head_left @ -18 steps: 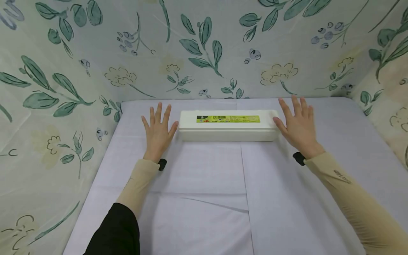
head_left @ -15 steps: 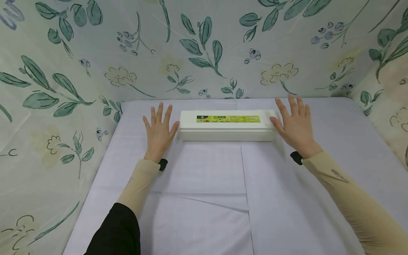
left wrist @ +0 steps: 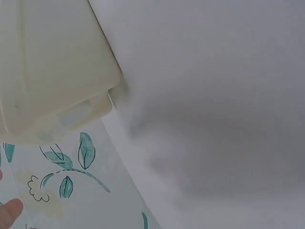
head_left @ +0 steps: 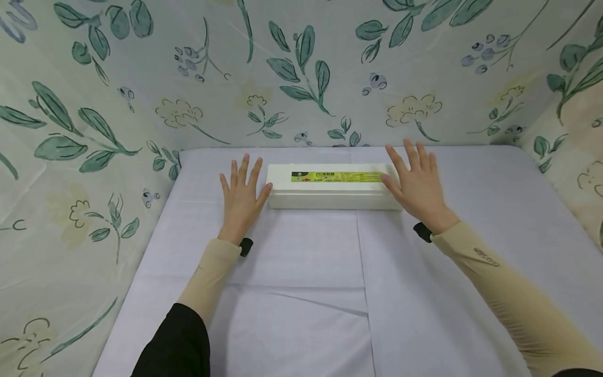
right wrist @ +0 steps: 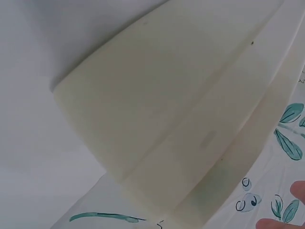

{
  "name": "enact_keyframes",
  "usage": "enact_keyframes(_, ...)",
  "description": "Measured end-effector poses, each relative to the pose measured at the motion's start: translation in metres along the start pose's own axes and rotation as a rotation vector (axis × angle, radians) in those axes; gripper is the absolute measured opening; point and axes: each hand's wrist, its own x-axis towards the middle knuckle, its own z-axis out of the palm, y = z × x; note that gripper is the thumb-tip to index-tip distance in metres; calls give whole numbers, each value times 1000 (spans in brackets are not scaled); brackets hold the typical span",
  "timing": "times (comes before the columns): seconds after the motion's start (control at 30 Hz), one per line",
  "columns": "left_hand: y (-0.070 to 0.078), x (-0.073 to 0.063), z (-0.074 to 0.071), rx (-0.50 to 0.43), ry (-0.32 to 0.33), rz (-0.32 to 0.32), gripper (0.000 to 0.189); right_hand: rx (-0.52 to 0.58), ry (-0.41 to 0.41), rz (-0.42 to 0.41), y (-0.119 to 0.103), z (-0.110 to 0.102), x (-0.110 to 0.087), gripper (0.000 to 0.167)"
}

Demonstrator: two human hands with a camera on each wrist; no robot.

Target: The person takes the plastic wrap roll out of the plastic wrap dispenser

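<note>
— What do we see at left?
— The left hand (head_left: 240,205), fingers spread, thumb by the white box (head_left: 325,201); we can't quite tell whether they touch.
— Next?
— We see the box lying on the cloth (head_left: 301,251), green label (head_left: 336,177) up.
— Then?
— We find the right hand (head_left: 419,192) over its right end, fingers spread.

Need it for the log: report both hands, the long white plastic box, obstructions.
Bare left hand, fingers spread, at left end of box; bare right hand, fingers spread, overlapping right end. Box flat on white cloth, yellow-green label up. No obstacle seen.
</note>
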Motion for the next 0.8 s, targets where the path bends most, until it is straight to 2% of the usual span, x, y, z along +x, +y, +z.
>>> enact_keyframes(0.23,5,-2,4,-15,0,17,65,13,7,-32,-10,6,5,64)
enact_keyframes(0.57,16,-1,9,-29,-45,17,68,43,-8,-78,-26,12,10,65)
enact_keyframes(0.8,19,-3,15,-107,-34,33,68,66,-34,-110,-39,16,14,66)
